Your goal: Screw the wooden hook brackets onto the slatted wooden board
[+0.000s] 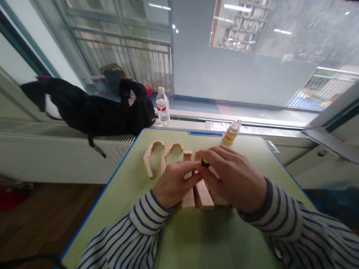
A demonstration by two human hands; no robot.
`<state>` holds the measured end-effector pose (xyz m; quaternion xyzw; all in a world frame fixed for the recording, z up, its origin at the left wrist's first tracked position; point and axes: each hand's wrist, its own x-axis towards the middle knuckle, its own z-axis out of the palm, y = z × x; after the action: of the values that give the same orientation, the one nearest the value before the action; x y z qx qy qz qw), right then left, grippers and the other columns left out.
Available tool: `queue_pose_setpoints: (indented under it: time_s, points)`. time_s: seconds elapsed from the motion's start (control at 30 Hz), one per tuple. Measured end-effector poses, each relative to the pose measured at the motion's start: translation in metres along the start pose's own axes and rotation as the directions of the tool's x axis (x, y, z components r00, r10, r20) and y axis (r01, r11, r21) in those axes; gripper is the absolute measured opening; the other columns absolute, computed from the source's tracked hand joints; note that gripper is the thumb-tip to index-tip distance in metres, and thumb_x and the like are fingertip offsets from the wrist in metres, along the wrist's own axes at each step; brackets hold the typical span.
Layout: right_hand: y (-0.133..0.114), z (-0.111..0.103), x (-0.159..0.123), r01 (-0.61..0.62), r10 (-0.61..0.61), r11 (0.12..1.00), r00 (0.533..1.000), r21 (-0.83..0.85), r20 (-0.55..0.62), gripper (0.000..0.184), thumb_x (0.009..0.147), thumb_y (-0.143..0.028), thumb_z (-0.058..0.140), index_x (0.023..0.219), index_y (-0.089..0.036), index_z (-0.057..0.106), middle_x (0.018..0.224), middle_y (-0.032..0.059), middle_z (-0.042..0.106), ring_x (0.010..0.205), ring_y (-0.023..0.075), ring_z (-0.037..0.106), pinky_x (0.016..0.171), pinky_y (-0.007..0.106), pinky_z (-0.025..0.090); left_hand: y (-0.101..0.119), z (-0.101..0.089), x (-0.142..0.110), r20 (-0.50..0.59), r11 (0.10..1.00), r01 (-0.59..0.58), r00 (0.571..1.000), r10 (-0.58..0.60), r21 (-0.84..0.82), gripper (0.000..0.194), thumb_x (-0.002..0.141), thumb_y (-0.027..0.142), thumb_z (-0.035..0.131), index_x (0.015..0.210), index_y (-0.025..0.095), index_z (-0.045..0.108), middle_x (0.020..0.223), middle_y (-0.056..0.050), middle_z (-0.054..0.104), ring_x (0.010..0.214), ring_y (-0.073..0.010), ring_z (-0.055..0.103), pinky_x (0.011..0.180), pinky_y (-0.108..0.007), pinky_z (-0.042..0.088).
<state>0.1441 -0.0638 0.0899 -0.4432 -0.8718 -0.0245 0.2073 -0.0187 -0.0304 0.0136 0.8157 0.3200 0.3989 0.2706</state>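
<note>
My right hand [232, 173] is closed around a small tool with a black-and-yellow handle [205, 162]; only the handle's end shows between the fingers. My left hand [178, 181] meets it from the left, thumb and fingertips pinched together at the right hand's fingers. What lies in that pinch is hidden. Below both hands lie two pale wooden bars [188, 200], [204, 196], side by side, with a textured brownish piece [217, 192] partly covered at the right. Left of the hands rest two hook-shaped wooden pieces [147, 160], [165, 156], the second partly behind my left hand.
The light green table [117, 216] has a blue edge. A small bottle of amber liquid [232, 131] stands tilted-looking at its far right. Beyond, on the window sill, are a water bottle [163, 107] and a black bag [106, 112].
</note>
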Motion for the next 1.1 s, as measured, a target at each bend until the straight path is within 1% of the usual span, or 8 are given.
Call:
queue_pose_setpoints:
  time_s: [0.1,0.23,0.4,0.57,0.7,0.87,1.0,1.1]
  points:
    - [0.002,-0.006,-0.001,0.046,-0.047,0.998,0.999,0.045,0.021,0.024,0.089,-0.023,0.045,0.109,-0.016,0.055,0.099,0.0057,0.062,0.09,0.017,0.055,0.081,0.031,0.044,-0.001,0.001,-0.001,-0.003,1.0,0.001,1.0,-0.001,0.004,0.013,0.083,0.018,0.058,0.095,0.02,0.064,0.074,0.003,0.062,0.068,-0.0096,0.056,0.064,-0.022,0.042]
    - [0.006,-0.01,-0.003,0.102,-0.103,0.995,0.994,0.024,0.046,0.017,0.09,-0.021,0.045,0.102,-0.016,0.057,0.097,0.0049,0.063,0.09,0.0163,0.055,0.08,0.03,0.044,-0.001,0.001,-0.001,0.024,0.999,-0.015,1.0,0.015,-0.029,0.013,0.085,0.02,0.056,0.097,0.02,0.063,0.078,0.002,0.064,0.07,-0.01,0.057,0.067,-0.022,0.044]
    - [0.008,-0.005,-0.004,0.099,-0.099,0.995,0.995,-0.01,-0.007,0.015,0.09,-0.021,0.046,0.097,-0.015,0.057,0.093,0.0054,0.063,0.087,0.0167,0.054,0.078,0.031,0.044,-0.001,0.0,0.001,0.066,0.998,-0.019,0.998,0.023,-0.067,0.016,0.088,0.02,0.053,0.101,0.02,0.062,0.082,0.002,0.064,0.074,-0.0103,0.058,0.071,-0.023,0.045]
    - [0.008,-0.001,-0.007,0.082,-0.082,0.997,0.995,-0.012,-0.054,0.019,0.09,-0.023,0.046,0.104,-0.016,0.056,0.093,0.0057,0.063,0.087,0.0176,0.054,0.078,0.032,0.044,0.001,-0.002,0.002,0.118,0.997,-0.022,0.993,0.032,-0.079,0.018,0.09,0.021,0.047,0.101,0.019,0.061,0.082,0.001,0.064,0.073,-0.0113,0.057,0.069,-0.024,0.045]
    - [0.008,0.001,-0.01,0.08,-0.08,0.997,0.991,-0.006,-0.107,0.019,0.09,-0.023,0.046,0.105,-0.015,0.056,0.09,0.006,0.062,0.084,0.0173,0.053,0.077,0.031,0.045,0.004,-0.003,0.004,0.139,0.994,-0.029,0.989,0.043,-0.101,0.019,0.091,0.02,0.046,0.102,0.019,0.061,0.082,0.002,0.064,0.071,-0.0105,0.056,0.068,-0.023,0.045]
    - [0.008,0.003,-0.01,0.091,-0.091,0.996,0.982,-0.004,-0.168,0.022,0.091,-0.023,0.044,0.106,-0.013,0.056,0.088,0.0065,0.062,0.08,0.0171,0.053,0.073,0.031,0.045,0.003,0.0,0.003,0.116,0.996,-0.015,0.993,0.025,-0.088,0.023,0.089,0.019,0.049,0.108,0.02,0.061,0.084,0.001,0.065,0.073,-0.011,0.057,0.069,-0.023,0.046]
    - [0.008,0.006,-0.007,0.075,-0.071,0.997,0.99,0.027,-0.123,0.023,0.091,-0.024,0.045,0.106,-0.013,0.057,0.089,0.0064,0.061,0.084,0.0173,0.053,0.076,0.032,0.045,-0.001,0.001,0.0,0.028,0.998,0.04,0.999,-0.038,-0.052,0.025,0.083,0.023,0.06,0.107,0.021,0.063,0.088,0.0,0.067,0.079,-0.0128,0.06,0.072,-0.024,0.047]
    - [0.007,0.005,-0.004,0.047,-0.044,0.998,0.996,0.042,-0.076,0.022,0.091,-0.025,0.045,0.105,-0.014,0.058,0.092,0.0067,0.061,0.087,0.0174,0.053,0.078,0.032,0.045,-0.002,0.001,-0.002,-0.022,0.998,0.052,0.998,-0.052,-0.04,0.021,0.081,0.022,0.062,0.102,0.021,0.065,0.085,0.002,0.067,0.075,-0.011,0.059,0.071,-0.023,0.047]
